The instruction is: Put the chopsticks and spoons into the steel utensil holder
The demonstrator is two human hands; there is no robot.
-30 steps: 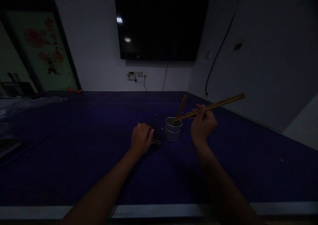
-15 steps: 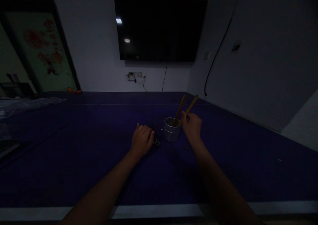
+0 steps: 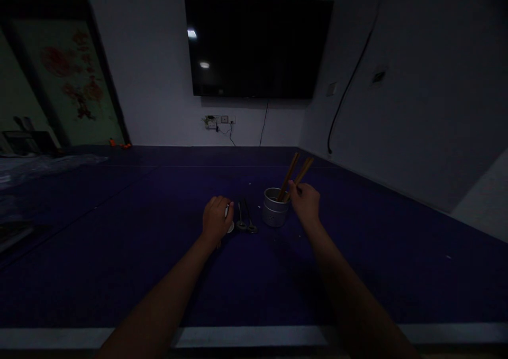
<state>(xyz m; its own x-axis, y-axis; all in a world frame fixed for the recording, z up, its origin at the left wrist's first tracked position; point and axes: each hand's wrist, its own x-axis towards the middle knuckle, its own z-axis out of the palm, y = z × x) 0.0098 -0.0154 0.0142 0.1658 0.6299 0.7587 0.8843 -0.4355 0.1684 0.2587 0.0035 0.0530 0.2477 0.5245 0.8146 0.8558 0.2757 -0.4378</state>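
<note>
I judge that the cup (image 3: 274,216) could tip if my right hand (image 3: 305,200) levers the chopsticks (image 3: 304,169) sideways against its rim; a slack pinch might let them splay. That hand is closed, fingertips pinching the sticks, which slant into the cup beside more sticks (image 3: 288,175). My left hand (image 3: 216,219) curls low over what looks like a white spoon (image 3: 230,227); whether it grips, I cannot tell. A rightward slip could scatter the metal spoons (image 3: 252,228) nearby.
</note>
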